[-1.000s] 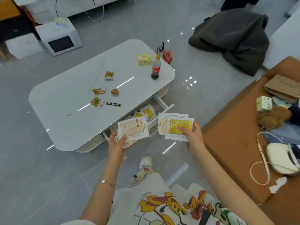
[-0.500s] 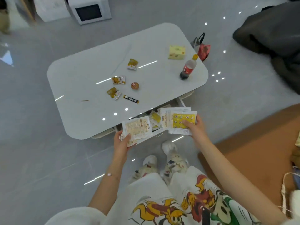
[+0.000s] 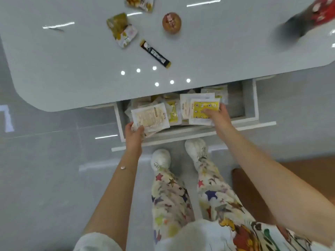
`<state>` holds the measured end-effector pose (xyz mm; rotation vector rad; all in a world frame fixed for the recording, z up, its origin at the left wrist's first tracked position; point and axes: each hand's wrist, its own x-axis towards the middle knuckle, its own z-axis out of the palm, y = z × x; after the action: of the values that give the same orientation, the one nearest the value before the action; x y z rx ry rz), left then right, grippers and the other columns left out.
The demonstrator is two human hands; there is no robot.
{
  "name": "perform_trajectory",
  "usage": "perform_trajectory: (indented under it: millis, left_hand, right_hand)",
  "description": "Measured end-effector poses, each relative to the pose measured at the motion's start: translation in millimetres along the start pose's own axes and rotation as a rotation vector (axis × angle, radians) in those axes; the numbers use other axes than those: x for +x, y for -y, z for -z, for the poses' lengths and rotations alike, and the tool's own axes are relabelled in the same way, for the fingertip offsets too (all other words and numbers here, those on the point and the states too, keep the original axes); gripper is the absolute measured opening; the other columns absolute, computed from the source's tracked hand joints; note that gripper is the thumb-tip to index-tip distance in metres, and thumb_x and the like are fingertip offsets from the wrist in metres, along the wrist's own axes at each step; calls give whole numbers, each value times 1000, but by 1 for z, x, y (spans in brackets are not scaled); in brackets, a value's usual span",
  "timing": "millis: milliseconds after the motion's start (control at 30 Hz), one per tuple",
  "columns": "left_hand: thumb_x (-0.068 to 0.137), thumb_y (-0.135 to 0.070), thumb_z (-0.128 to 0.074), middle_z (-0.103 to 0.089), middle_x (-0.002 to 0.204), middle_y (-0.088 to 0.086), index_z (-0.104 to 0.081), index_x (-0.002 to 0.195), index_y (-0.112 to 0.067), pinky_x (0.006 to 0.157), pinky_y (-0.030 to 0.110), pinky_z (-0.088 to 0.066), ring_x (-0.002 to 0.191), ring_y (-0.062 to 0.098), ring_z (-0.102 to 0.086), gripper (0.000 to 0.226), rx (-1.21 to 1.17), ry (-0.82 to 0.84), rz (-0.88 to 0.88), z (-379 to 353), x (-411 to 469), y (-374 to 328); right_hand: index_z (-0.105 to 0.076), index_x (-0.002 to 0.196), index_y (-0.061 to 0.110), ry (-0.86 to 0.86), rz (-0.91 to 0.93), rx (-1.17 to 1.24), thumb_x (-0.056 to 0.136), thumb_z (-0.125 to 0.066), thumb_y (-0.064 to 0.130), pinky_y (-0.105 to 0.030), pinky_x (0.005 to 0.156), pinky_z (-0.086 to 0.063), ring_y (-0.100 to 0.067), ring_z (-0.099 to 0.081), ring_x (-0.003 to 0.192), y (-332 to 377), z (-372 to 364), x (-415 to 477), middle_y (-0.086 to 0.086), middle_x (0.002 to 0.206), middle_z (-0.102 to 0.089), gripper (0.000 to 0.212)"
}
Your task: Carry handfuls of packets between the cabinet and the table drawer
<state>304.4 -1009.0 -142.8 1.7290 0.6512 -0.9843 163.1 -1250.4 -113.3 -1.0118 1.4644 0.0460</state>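
Below the white table's (image 3: 72,73) near edge, the open drawer (image 3: 250,104) keeps bare floor on its right side. Left hand (image 3: 135,134) pinches beige sachets (image 3: 150,117), right hand (image 3: 218,117) pinches yellow sachets (image 3: 201,110); both, held higher a second ago, are now over the drawer.

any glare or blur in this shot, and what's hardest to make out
Head view: ceiling lights glare as white dots and streaks on the glossy table; the bottle at top right is smeared by motion blur, the hardest thing to read; packets in the hands stay fairly sharp; wide-angle lens bends the table edge.
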Motion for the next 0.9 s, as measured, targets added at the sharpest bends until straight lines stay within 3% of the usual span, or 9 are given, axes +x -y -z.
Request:
perform_trajectory:
  millis: [167, 233, 300, 400, 467, 533, 633, 767, 900]
  left_hand:
    - [93, -1, -53, -54, 119, 7, -40, 117, -17, 91, 42, -53, 107, 27, -59, 32, -54, -90, -31, -12, 78, 28]
    - [92, -2, -53, -55, 118, 7, -40, 117, -17, 92, 42, -53, 107, 26, -60, 32, -43, -117, -57, -13, 91, 35]
    - [91, -5, -56, -56, 119, 7, -42, 119, -16, 94, 40, -52, 109, 24, -60, 33, 16, -159, -121, -13, 93, 40]
    - [90, -7, -59, -52, 127, 5, -42, 132, -10, 93, 27, -49, 114, 17, -54, 45, 148, -217, -259, -14, 79, 38]
    - [89, -7, -59, -49, 135, 6, -39, 139, -10, 101, 28, -44, 121, 16, -49, 55, 260, -226, -348, -12, 67, 32]
    - [88, -10, -59, -49, 137, 10, -40, 140, -10, 107, 39, -42, 126, 21, -48, 55, 370, -222, -419, -7, 53, 21]
    - [90, -15, -57, -47, 136, 12, -43, 139, -12, 101, 50, -43, 122, 29, -48, 51, 531, -191, -528, 1, 19, -2]
    - [93, -31, -52, -46, 139, 14, -42, 140, -16, 104, 51, -39, 129, 32, -42, 51, 795, -158, -684, 15, -47, -50]
    - [92, -42, -50, -35, 149, 14, -37, 145, -21, 110, 52, -29, 136, 34, -33, 58, 1017, -216, -802, 28, -132, -99]
  right_hand:
    - [-50, 125, 20, 60, -36, 21, 78, -74, 14, -45, 100, -48, -20, -63, 109, -39, -37, 91, -2, 119, -64, 53]
    - [-49, 131, 16, 48, -38, 16, 65, -82, 26, -48, 100, -48, -22, -61, 113, -50, -45, 109, -4, 126, -62, 74]
    - [-44, 136, 13, 8, -12, -32, 61, -83, 32, -46, 101, -48, -23, -59, 116, -53, -52, 112, -4, 130, -59, 87]
    - [-39, 140, 13, -56, 80, -221, 79, -76, 19, -30, 101, -45, -17, -55, 114, -46, -58, 102, 2, 123, -55, 71]
    - [-29, 147, 15, -89, 150, -373, 81, -74, 18, -29, 105, -39, -18, -46, 125, -38, -56, 88, -1, 137, -47, 79]
    - [-28, 148, 17, -98, 232, -490, 79, -75, 22, -39, 111, -36, -24, -38, 135, -24, -50, 67, -6, 147, -40, 84]
    - [-33, 146, 20, -65, 352, -613, 81, -72, 31, -45, 111, -35, -26, -37, 135, 4, -38, 29, -5, 146, -42, 77]
    - [-36, 145, 21, -10, 547, -803, 85, -65, 36, -44, 110, -33, -27, -40, 132, 53, -19, -39, -7, 142, -45, 68]
    - [-28, 149, 27, 30, 684, -1036, 89, -58, 44, -44, 113, -26, -29, -27, 139, 112, -5, -118, -8, 151, -33, 69]
